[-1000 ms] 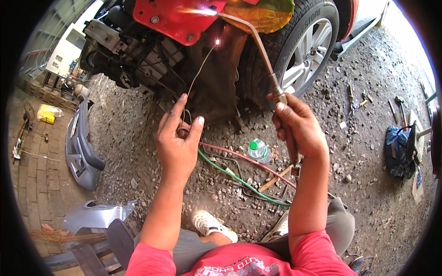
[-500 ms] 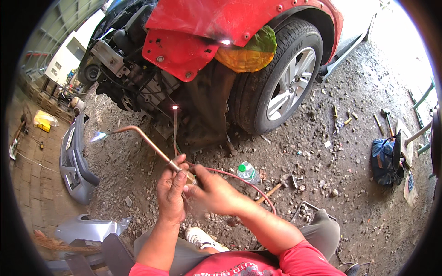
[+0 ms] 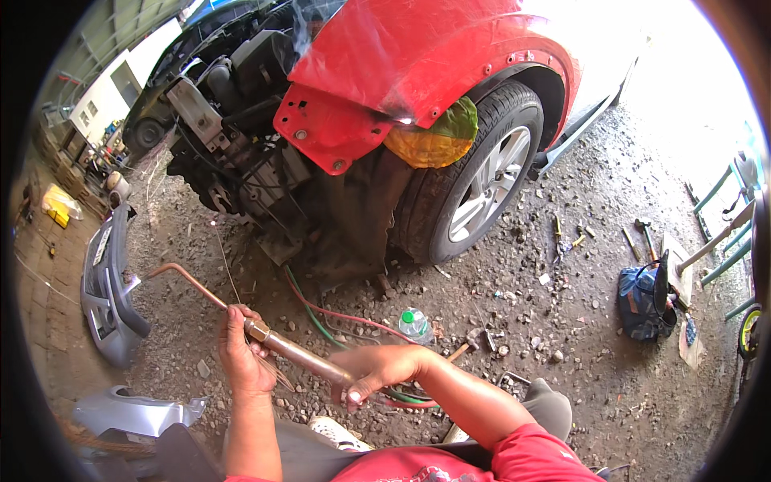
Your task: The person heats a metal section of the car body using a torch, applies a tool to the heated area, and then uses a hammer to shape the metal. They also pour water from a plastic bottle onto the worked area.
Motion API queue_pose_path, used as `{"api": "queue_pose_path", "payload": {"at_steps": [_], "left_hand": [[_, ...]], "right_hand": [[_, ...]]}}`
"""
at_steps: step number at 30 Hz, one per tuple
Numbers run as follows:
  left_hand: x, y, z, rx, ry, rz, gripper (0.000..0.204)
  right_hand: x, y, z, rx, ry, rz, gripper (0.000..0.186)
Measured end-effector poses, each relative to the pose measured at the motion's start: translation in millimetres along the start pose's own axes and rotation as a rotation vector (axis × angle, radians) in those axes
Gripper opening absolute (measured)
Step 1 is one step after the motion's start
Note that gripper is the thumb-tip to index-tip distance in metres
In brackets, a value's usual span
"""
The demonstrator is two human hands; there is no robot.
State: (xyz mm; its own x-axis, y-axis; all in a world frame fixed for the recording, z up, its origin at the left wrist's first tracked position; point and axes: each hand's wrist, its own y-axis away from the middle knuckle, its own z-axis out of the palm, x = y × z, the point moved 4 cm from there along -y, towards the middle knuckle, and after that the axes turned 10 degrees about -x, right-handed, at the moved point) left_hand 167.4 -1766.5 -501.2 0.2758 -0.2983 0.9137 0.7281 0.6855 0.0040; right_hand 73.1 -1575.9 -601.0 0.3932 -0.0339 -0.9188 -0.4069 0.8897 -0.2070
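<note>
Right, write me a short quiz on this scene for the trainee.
1. True or false: the left hand grips the torch.

2. Choose one. The cap on the clear bottle is:
a) red
b) green
c) blue

3. Fill in the blank: the grey bumper lies on the ____ side of the picture.

Key:
1. True; it also holds a thin rod.
2. b
3. left
</note>
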Motion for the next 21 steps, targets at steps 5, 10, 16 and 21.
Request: {"api": "queue_pose_path", "payload": {"at_steps": [5, 10, 16, 21], "left_hand": [[-9, -1, -14, -0.062, 0.108, -0.088, 0.032], [-8, -8, -17, -0.102, 0.184, -0.108, 0.033], [-7, -11, -26, -0.135, 0.170, -0.146, 0.033], [-17, -4, -18, -0.187, 0.173, -0.194, 0.030]], "right_hand": [[18, -6, 29, -0.053, -0.544, -0.046, 0.102], [13, -7, 60, 0.070, -0.644, -0.170, 0.110], [-6, -5, 90, 0.262, -0.580, -0.261, 0.041], [9, 9, 98, 0.299, -0.693, -0.260, 0.019]]}}
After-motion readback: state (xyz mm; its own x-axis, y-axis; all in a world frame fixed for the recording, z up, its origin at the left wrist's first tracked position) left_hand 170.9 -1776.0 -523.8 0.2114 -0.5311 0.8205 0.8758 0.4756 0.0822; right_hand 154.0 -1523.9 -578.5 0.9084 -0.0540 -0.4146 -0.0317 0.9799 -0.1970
